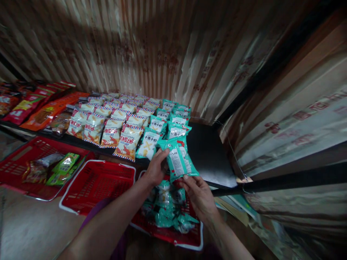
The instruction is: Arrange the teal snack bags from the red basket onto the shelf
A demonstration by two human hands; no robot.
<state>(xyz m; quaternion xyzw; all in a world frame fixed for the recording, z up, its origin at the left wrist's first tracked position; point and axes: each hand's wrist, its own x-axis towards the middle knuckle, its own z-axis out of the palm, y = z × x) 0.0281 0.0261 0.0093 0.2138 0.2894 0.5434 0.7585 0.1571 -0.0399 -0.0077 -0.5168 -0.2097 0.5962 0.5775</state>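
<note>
Between my two hands is a teal snack bag (177,160), its printed back turned toward me. My left hand (157,168) grips its left edge, with fingers closed around it. Thumb and fingers of my right hand (197,195) pinch its lower right edge. Just behind it, rows of matching teal bags (157,124) stand on the black shelf (208,151). Beneath my hands, a red basket (189,236) with a white rim holds several more teal bags (165,215).
White-and-red snack bags (111,131) fill the shelf's middle, with orange packs (50,112) farther left. A second red basket (101,180) and a third red basket (16,162) holding green packets (63,168) stand in front. Draped curtain (130,47) hangs behind; a dark post (244,86) rises at right.
</note>
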